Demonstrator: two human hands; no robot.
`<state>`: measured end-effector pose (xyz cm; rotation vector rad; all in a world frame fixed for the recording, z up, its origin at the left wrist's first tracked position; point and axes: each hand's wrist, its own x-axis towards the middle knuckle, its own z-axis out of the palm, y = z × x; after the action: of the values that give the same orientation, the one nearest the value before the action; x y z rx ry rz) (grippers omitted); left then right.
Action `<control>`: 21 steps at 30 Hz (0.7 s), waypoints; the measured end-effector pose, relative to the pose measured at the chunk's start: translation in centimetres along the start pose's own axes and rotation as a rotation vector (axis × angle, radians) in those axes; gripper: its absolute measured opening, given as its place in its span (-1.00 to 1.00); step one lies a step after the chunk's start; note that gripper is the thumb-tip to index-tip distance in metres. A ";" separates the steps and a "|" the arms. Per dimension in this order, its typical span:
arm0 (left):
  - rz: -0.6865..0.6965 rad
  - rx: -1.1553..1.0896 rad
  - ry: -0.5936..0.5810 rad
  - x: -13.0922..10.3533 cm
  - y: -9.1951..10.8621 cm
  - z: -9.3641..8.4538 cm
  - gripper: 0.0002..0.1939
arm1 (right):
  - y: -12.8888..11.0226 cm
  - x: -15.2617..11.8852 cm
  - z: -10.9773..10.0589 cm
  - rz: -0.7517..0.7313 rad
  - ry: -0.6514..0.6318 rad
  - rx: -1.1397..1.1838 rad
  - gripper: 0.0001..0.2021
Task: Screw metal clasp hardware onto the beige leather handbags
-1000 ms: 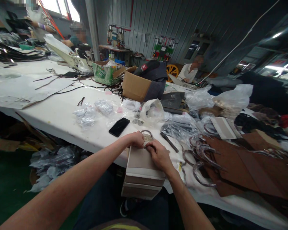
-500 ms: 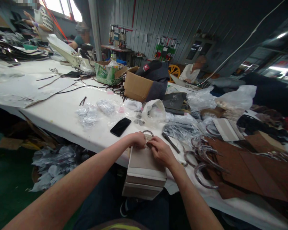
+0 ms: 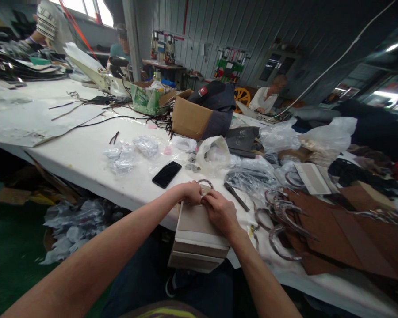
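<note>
The pale box (image 3: pixel 202 219) juts from the near edge of the table (image 3: pixel 86 165) above the person's lap, a curved handle (image 3: pixel 205 181) at its far end. Careful handling here calls for a steady box and light, close fingertip pressure beside the handle, without dragging its surface. The left hand (image 3: pixel 193 193) is curled, knuckles up; the right hand (image 3: pixel 220 213) reaches in from the other side, thumb and forefinger nearly together. Whether either grips anything is hidden. A phone (image 3: pixel 166 174) lies left, a dark tool (image 3: pixel 236 197) right.
</note>
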<state>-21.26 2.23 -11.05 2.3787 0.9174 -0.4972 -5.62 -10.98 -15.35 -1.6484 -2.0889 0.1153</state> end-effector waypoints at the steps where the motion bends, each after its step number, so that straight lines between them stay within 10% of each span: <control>1: 0.012 -0.006 0.002 -0.1 -0.1 0.1 -0.50 | -0.1 0.0 0.1 0.004 0.005 -0.011 -0.80; 11: 0.009 -0.021 0.033 -0.4 0.1 0.2 -0.48 | -0.7 0.2 0.3 0.061 0.026 -0.012 -0.79; 21: -0.014 -0.035 0.009 -0.2 -0.3 0.1 -0.44 | 1.2 -0.1 -3.6 0.236 0.063 0.561 -0.71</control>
<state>-21.59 2.24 -11.18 2.3467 0.9403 -0.4725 -3.07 -11.50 -12.60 -1.5048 -1.6051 0.6531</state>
